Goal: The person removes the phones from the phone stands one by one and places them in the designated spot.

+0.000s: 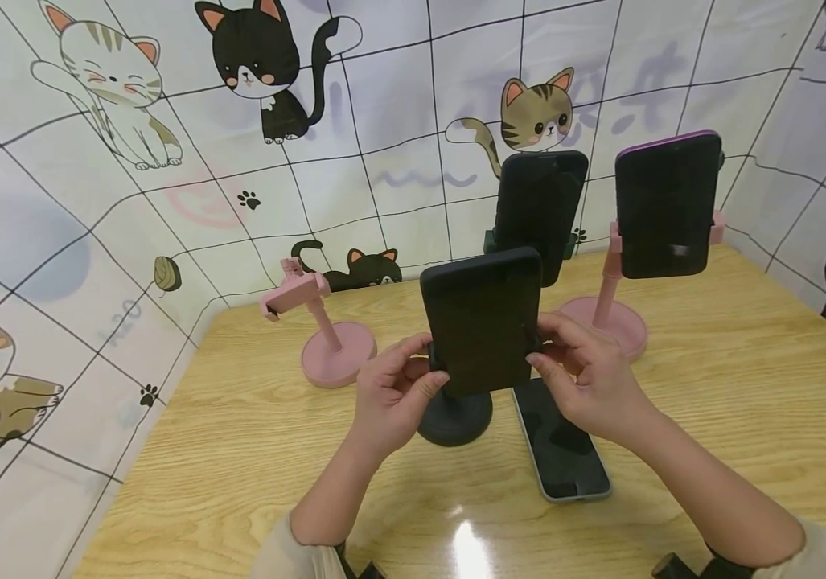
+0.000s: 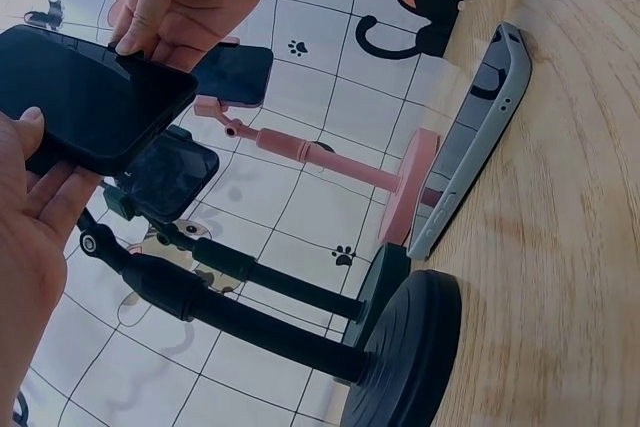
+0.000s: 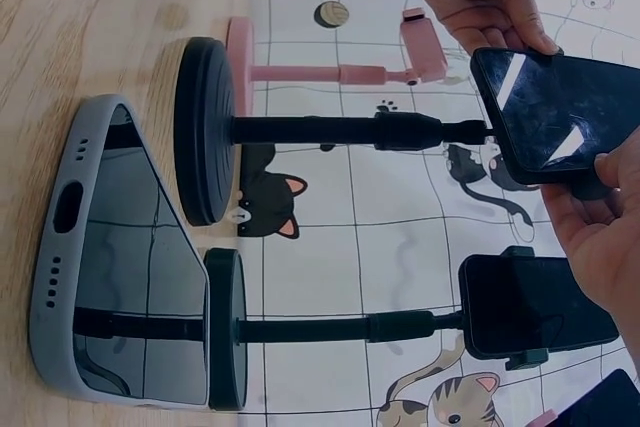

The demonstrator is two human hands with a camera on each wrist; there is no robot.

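A black phone point(image 1: 483, 322) sits, screen toward me, at the top of a black phone stand point(image 1: 455, 420), whose round base and post show in both wrist views. The left hand point(image 1: 392, 394) holds the phone by its left edge, thumb at the front and fingers curled behind. At the opposite edge the right hand point(image 1: 592, 376) grips with thumb and fingers beside the holder's side clamp. Most of the clamp is hidden behind the phone. A second phone with a light grey case point(image 1: 563, 442) lies face up on the table, below the right hand.
A pink stand point(image 1: 336, 354) with a bare holder is at the left. Behind, a dark green stand point(image 3: 310, 330) carries a phone point(image 1: 541, 209), and another pink stand point(image 1: 608, 318) carries a phone point(image 1: 669, 205). A cat-patterned cloth point(image 1: 398, 104) hangs behind the wooden table point(image 1: 239, 466).
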